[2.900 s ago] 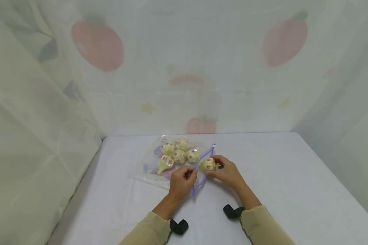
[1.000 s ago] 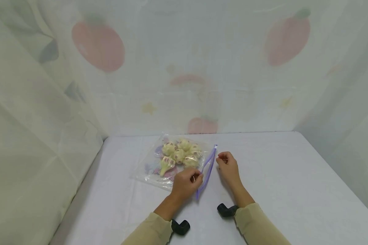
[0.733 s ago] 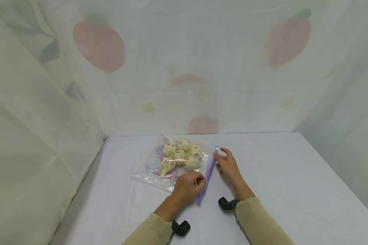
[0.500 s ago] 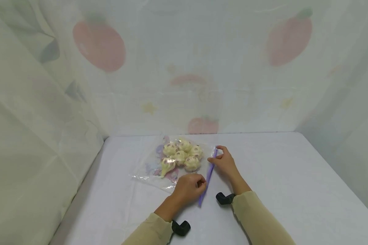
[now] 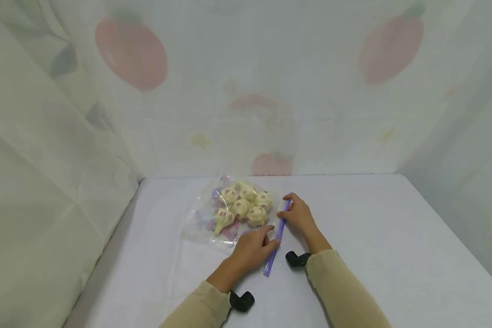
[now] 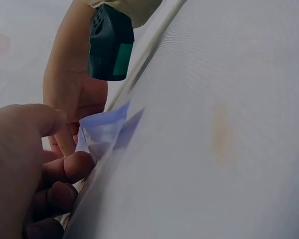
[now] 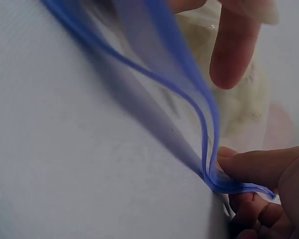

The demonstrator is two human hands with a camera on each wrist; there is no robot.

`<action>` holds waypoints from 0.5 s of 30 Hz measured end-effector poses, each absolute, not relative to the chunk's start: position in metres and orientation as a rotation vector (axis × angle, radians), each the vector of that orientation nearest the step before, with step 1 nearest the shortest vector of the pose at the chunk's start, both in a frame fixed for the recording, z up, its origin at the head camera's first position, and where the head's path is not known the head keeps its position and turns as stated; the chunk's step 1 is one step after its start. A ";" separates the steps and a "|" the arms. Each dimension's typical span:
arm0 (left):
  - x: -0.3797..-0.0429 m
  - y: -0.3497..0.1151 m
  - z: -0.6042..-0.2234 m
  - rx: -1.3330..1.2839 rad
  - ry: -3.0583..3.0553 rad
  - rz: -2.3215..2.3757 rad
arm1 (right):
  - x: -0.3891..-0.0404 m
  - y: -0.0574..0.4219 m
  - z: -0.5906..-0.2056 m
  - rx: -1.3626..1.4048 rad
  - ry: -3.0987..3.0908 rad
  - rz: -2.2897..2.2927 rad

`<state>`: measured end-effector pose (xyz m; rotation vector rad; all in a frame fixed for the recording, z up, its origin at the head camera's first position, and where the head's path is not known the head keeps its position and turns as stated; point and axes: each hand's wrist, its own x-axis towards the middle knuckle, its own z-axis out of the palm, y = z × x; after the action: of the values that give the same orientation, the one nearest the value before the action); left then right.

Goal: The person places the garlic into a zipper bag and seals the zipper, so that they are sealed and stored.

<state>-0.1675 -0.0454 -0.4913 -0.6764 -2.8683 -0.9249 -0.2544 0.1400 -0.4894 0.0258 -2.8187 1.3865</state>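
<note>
A clear zip bag [image 5: 201,230] with a purple zip strip [image 5: 282,227] lies flat on the table, its strip side facing right. Inside it are several garlic bulbs [image 5: 241,209], one with its stem pointing toward me. My right hand [image 5: 301,218] pinches the strip near its far end, thumb against the fingers in the right wrist view. My left hand [image 5: 252,248] is over the strip's middle, its thumb touching or very near it. Its thumb and index finger stand apart. The bag's near corner [image 6: 103,127] shows beside the left fingers in the left wrist view.
White cloth covers the table [image 5: 365,241]. Behind it hangs a pale curtain [image 5: 311,91] with printed fruit, and fabric [image 5: 45,196] closes in the left side. Colourful printing shows on the bag among the bulbs.
The right hand earlier held a garlic bulb at the bag's mouth; the bulb is now inside. That hand has moved to the strip's far end. The left thumb and index finger have parted.
</note>
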 end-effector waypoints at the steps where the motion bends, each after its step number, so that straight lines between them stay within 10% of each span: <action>1: -0.167 -0.045 -0.491 -0.642 -2.887 -0.951 | -0.253 0.140 -0.489 0.017 -2.815 1.389; 15: -0.164 -0.044 -0.480 -0.203 -2.858 -1.327 | -0.238 0.149 -0.492 0.006 -2.641 1.567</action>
<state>-0.1639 -0.0440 -0.4804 -0.2033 -2.8584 -1.3268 -0.2385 0.1486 -0.4918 0.0060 -2.6407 1.5674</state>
